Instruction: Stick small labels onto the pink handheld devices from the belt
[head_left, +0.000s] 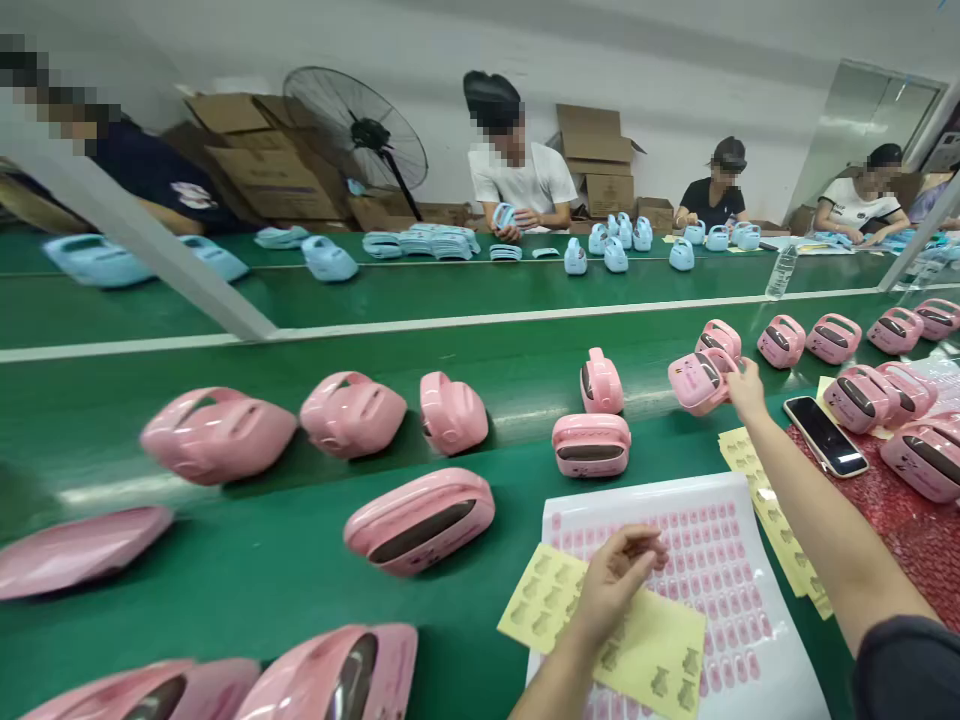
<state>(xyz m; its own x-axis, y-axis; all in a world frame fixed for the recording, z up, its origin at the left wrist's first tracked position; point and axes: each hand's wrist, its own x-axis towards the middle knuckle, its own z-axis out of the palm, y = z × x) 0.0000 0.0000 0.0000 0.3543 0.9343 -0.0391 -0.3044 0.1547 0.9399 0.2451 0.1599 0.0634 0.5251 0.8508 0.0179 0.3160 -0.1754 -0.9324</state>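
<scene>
My right hand (745, 391) is stretched forward, its fingers closed on the handle of a pink plastic housing (697, 382) with a dark oval window. That housing is in front of another pink housing (718, 337) on the green table. Over the sticker sheets is my left hand (616, 580), its fingers loosely curled and the thumb apart, with nothing visible in it. Beneath it lie a yellow sheet with grey stickers (658, 650) and a large white sheet of small pink stickers (720, 560). A pink housing (592, 446) stands just beyond the white sheet.
More pink housings (219, 435) stand at the left and front. A phone (826, 436) and yellow sticker sheets (772, 510) lie at the right, near red bubble wrap (900, 520). Several co-workers handle blue housings (328, 259) across the table. A metal post (172, 230) slants at the left.
</scene>
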